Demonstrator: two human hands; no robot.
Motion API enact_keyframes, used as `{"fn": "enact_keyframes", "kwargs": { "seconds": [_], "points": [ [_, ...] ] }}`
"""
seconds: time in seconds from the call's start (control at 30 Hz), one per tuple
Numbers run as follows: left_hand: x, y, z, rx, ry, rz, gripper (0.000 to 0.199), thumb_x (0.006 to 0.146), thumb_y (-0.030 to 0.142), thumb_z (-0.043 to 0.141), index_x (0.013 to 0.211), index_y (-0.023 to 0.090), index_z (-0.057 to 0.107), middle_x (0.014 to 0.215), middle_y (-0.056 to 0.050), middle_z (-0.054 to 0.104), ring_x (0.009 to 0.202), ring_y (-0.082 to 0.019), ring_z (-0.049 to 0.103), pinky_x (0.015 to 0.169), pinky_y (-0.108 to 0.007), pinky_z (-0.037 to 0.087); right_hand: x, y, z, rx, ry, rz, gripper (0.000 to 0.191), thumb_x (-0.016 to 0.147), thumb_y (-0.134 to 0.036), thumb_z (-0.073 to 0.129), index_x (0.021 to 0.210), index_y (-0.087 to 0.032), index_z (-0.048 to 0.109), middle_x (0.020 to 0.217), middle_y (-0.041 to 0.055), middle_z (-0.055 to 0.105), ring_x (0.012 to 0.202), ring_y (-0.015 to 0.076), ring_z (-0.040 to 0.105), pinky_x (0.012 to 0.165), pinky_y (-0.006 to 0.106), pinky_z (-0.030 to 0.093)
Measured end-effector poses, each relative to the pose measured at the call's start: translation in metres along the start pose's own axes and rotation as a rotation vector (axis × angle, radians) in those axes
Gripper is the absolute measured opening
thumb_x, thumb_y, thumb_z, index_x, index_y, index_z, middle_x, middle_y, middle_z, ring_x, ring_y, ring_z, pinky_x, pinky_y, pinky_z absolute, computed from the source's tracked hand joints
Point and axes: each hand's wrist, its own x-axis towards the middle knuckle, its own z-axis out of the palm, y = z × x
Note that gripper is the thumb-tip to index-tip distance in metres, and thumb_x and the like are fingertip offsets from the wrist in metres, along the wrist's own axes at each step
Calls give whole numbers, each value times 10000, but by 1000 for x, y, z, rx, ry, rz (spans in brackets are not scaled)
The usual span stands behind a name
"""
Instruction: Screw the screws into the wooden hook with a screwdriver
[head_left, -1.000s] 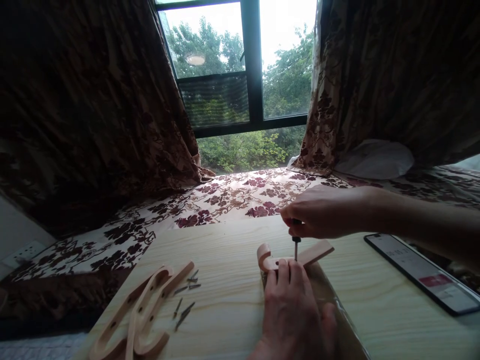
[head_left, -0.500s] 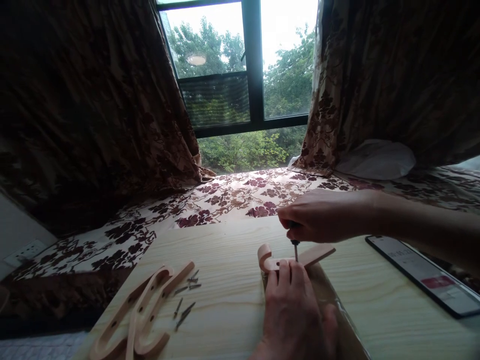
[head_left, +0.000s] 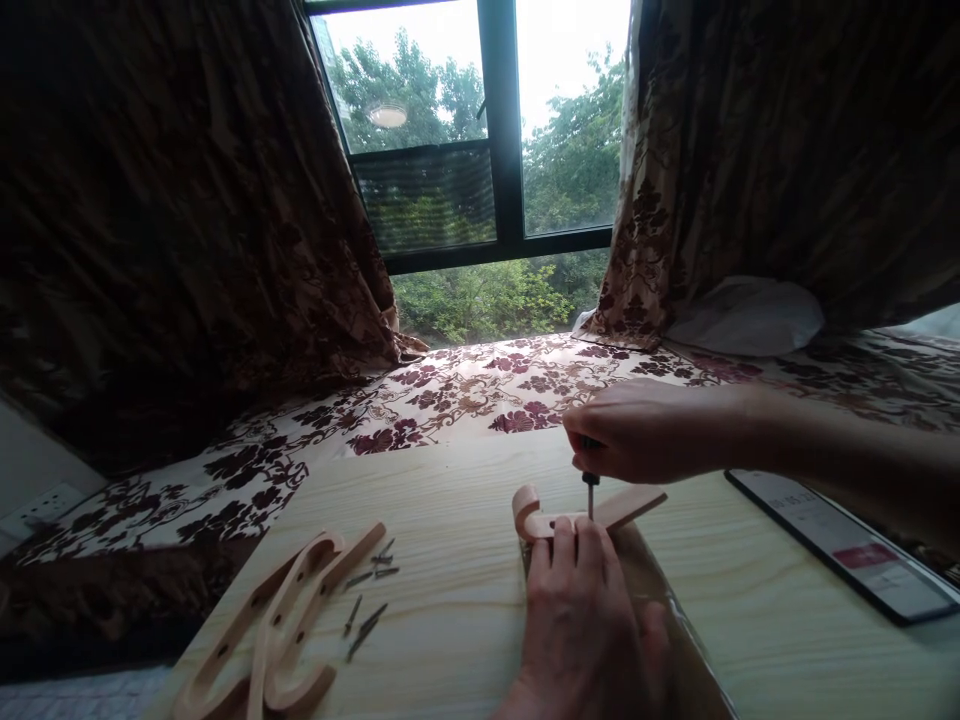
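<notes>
My right hand (head_left: 645,430) is wrapped round the dark handle of a screwdriver (head_left: 591,502), whose shaft points straight down. The tip meets a pale wooden hook (head_left: 528,512) just beyond my left fingertips, though the screw itself is hidden. My left hand (head_left: 577,625) presses the hook down with its fingers over the near side, against a brown, shiny-edged board (head_left: 686,650). One dark hole shows in the hook, left of the shaft. Several screws (head_left: 366,632) lie loose to the left, beside more curved wooden hooks (head_left: 300,630).
A pale wood-grain tabletop (head_left: 450,600) bears everything. At the right lies a phone (head_left: 840,545) with its screen lit, under my right forearm. Behind are a flower-patterned cloth (head_left: 465,385), a white plastic bag (head_left: 750,315), curtains and a window.
The view has shifted slightly. My right hand has turned a little on the screwdriver, while my left hand stays on the hook.
</notes>
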Motion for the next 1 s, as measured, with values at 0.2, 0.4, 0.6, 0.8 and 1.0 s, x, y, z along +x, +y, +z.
{"fn": "enact_keyframes", "kwargs": {
  "seconds": [0.2, 0.4, 0.6, 0.8, 1.0],
  "points": [
    [0, 1, -5, 15, -11, 7, 572, 790, 315, 532, 1256, -15, 514, 1254, -221, 523, 1122, -388, 474, 950, -547, 440, -3, 3, -9, 49, -40, -54, 208, 794, -185, 544, 960, -173, 668, 759, 55, 674, 607, 148, 528, 522, 251, 271],
    [2, 1, -6, 27, -44, 5, 589, 783, 310, 544, 1267, -24, 501, 1243, -229, 525, 1121, -393, 472, 940, -547, 446, -1, 4, 1, 31, -13, -62, 205, 835, -175, 500, 925, -156, 683, 744, 75, 680, 635, 160, 553, 531, 256, 272],
    [3, 1, -7, 8, -24, -3, 569, 776, 312, 549, 1245, -11, 518, 1225, -218, 536, 1109, -381, 480, 934, -524, 458, -3, 3, -2, -43, -31, 11, 218, 848, -233, 493, 907, -148, 685, 724, 89, 685, 600, 168, 553, 502, 269, 235],
    [0, 1, -7, 18, -39, 12, 578, 791, 305, 536, 1266, -23, 506, 1267, -225, 514, 1141, -396, 463, 971, -545, 433, -3, 0, -4, -1, 16, -99, 178, 797, -159, 526, 890, -173, 677, 741, 55, 682, 602, 144, 543, 510, 253, 245],
    [2, 1, -8, -10, -59, -6, 578, 800, 304, 537, 1266, -36, 510, 1244, -219, 527, 1128, -392, 467, 958, -530, 448, -1, -8, 3, -109, 34, -83, 186, 826, -214, 516, 826, -142, 688, 656, 80, 665, 570, 163, 562, 487, 274, 211]
  ]
}}
